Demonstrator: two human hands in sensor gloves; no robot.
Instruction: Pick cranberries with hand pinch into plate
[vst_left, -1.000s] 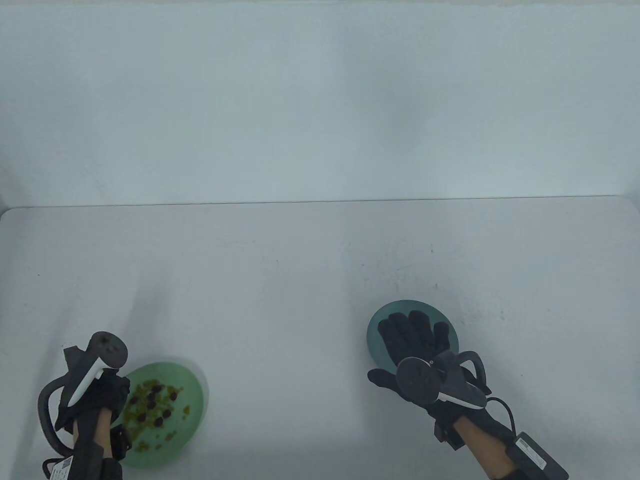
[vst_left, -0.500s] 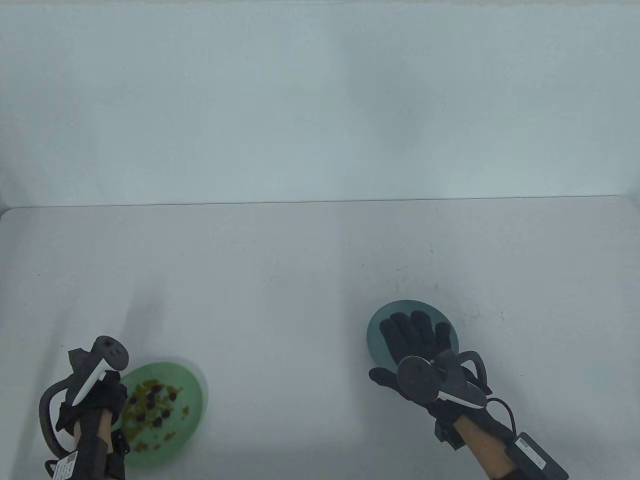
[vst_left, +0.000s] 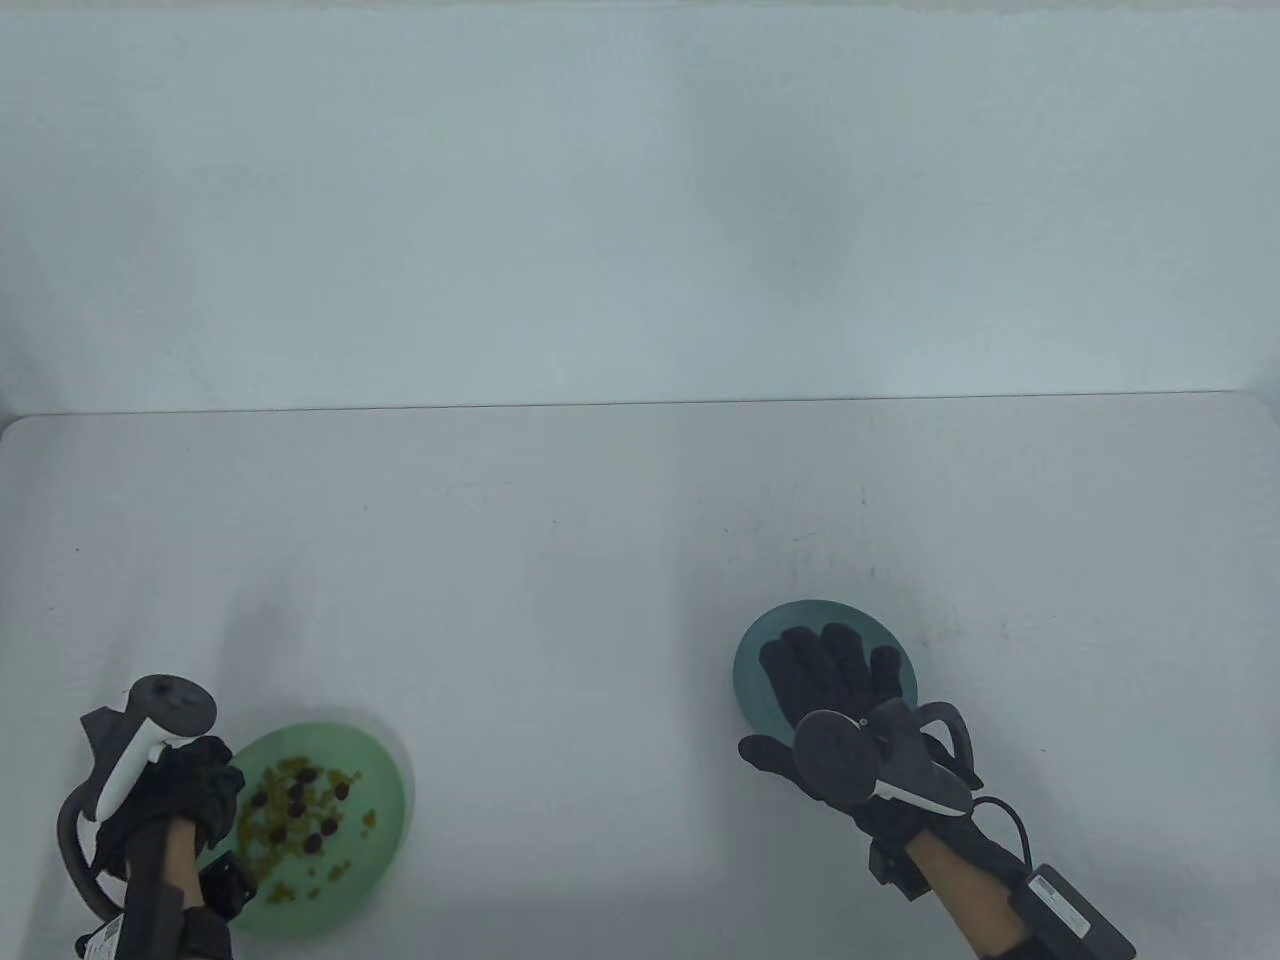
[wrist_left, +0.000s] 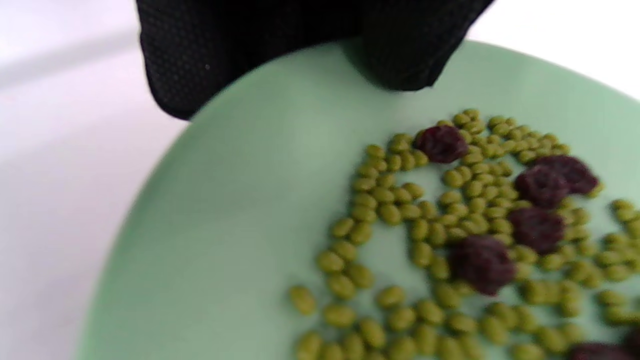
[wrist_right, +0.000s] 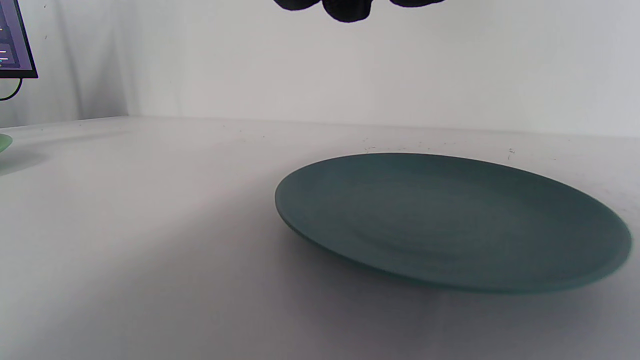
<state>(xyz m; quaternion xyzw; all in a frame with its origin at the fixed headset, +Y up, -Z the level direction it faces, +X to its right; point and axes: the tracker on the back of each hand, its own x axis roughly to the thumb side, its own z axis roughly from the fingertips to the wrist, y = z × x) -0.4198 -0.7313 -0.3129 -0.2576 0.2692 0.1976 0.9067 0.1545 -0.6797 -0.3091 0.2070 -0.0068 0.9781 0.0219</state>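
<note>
Black-gloved left hand (vst_left: 195, 790): at the left rim of the light green plate (vst_left: 385, 800), near the table's front-left corner. Fingers curled downward; whether they pinch anything cannot be told from either view.
Left fingers (wrist_left: 400, 45): in the left wrist view they hang in from the top edge, tips over the near rim of the light green plate (wrist_left: 210, 210), apart from the food.
Left tracker (vst_left: 150, 735): white and dark grey, strapped on the back of the hand, tilted up.
Right hand (vst_left: 830, 690): spread flat, palm down, fingers extended over the dark teal plate (vst_left: 750, 655). Holds nothing visible.
Right fingertips (wrist_right: 345, 10): only the tips show at the top edge of the right wrist view, hanging clear above the dark teal plate (wrist_right: 450, 220).
Right tracker (vst_left: 880, 765): dark disc and handle on the back of the hand; cable runs to a small box (vst_left: 1070, 910) at the forearm.
Cranberries (wrist_left: 535, 227): dark red, wrinkled, several, lying among the beans on the light green plate; also visible from above (vst_left: 300, 805).
Beans (wrist_left: 400, 220): small, olive-green, scattered in a loose patch around the cranberries.
Dark teal plate, contents: bare surface where visible.
Table (vst_left: 600, 560): white, faint scuffs and specks; the two plates well apart on it.
Background: pale wall; corner of a screen (wrist_right: 15, 40) at the left edge of the right wrist view.
</note>
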